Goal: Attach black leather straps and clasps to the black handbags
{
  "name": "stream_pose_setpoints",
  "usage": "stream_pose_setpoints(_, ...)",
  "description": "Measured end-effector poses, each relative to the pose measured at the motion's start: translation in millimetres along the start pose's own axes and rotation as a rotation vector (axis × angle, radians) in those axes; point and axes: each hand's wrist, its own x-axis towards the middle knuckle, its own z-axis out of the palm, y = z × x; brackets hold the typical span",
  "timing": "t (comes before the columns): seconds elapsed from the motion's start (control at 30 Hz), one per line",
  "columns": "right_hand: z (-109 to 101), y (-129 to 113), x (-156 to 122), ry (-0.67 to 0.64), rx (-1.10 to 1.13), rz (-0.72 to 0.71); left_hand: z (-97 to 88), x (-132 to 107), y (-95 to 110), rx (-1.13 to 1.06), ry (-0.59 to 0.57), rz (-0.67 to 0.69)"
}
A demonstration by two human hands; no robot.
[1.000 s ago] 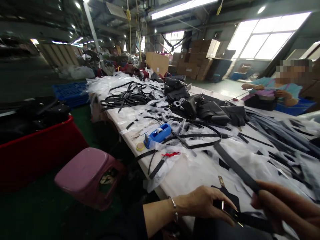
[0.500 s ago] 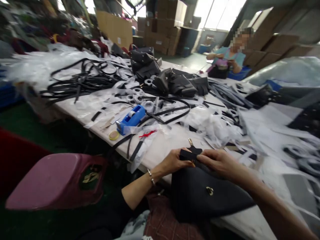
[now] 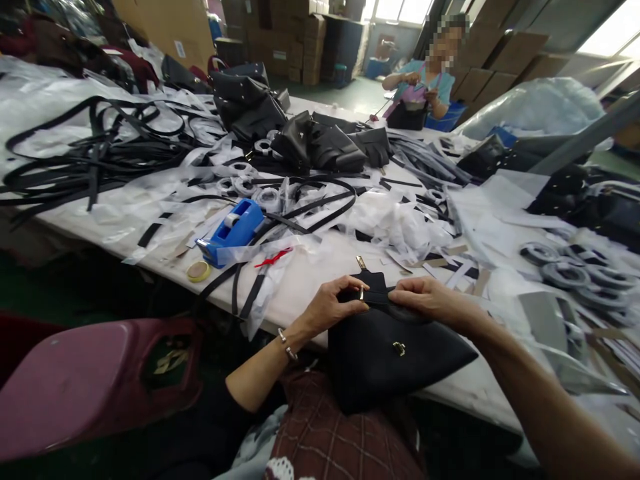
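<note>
A black handbag (image 3: 390, 367) rests tilted at the table's front edge, partly over my lap. On its front sits a small gold-coloured metal fitting (image 3: 399, 348). My left hand (image 3: 336, 301) pinches the upper left of the bag, and a small shiny metal piece (image 3: 362, 293) shows at its fingertips. Opposite it, my right hand (image 3: 431, 300) is closed on the bag's upper edge, fingertips partly hidden. Between and beyond the hands, a black tab (image 3: 374, 281) lies towards the table, with a gold metal end piece (image 3: 361, 263).
A blue tape dispenser (image 3: 233, 230), a yellow tape roll (image 3: 199, 271) and a red tool (image 3: 273, 258) lie left on the table. Black straps (image 3: 95, 150), black bags (image 3: 330, 147) and plastic wrap (image 3: 400, 220) sit behind. A pink stool (image 3: 85, 373) stands left; a person works across the table.
The view has shifted to the right and down. My left fingers have moved on the bag's top, and the tab between my hands now lies more in sight. Both hands keep hold.
</note>
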Motion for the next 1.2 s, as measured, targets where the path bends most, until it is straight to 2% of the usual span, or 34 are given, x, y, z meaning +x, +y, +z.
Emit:
stream_pose_setpoints(0.17, 14, -5, 11, -0.021, -0.010, -0.098, 4.9, -1, 4, 0.017, -0.028, 0.034)
stream_pose_setpoints(0.33, 25, -9, 20, 0.207, -0.175, -0.306, -0.6, 1, 3, -0.018, -0.078, 0.011)
stream_pose_setpoints(0.47, 33, -16, 20, 0.268, -0.413, -0.404, -11.8, 3, 5, 0.013, -0.160, 0.053)
stream_pose_setpoints(0.57, 35, -15, 19, 0.306, -0.500, -0.374, -22.3, 0, 4, 0.131, -0.225, -0.002)
stream_pose_setpoints(0.67, 33, -8, 20, 0.268, -0.457, -0.314, -30.1, -5, -4, 0.150, -0.241, -0.076)
stream_pose_setpoints(0.83, 35, -4, 19, 0.185, -0.501, -0.312, -27.3, -8, -15, 0.035, -0.181, -0.099)
stream_pose_setpoints(0.97, 40, -9, 17, 0.208, -0.584, -0.339, -20.2, -6, -16, -0.121, -0.141, -0.061)
stream_pose_setpoints(1.1, 38, -5, 18, 0.293, -0.429, -0.296, -22.7, -7, -21, -0.262, -0.129, -0.094)
stream_pose_setpoints(1.2, 35, -2, 19, 0.342, -0.343, -0.249, -30.0, -6, -23, -0.216, -0.197, -0.166)
